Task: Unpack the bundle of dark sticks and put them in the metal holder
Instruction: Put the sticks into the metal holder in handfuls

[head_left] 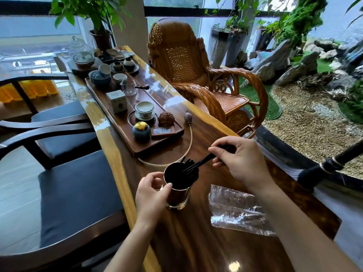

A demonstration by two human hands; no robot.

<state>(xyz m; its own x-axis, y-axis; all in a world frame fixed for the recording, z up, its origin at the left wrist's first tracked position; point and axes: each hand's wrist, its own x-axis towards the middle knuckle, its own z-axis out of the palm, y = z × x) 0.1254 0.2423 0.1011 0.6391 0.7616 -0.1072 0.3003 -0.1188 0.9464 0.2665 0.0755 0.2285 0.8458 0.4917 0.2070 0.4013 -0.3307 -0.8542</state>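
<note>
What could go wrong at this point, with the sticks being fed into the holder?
1. The right hand feeds the dark sticks in at a shallow slant across the rim; they could catch on those already inside and spill onto the table.
2. The metal holder is steadied only by the left hand near its rim, so a sideways push might tip it.
3. The clear wrapper lies loose by the right forearm and could be swept off.

Table — holder, wrapper, tray
</note>
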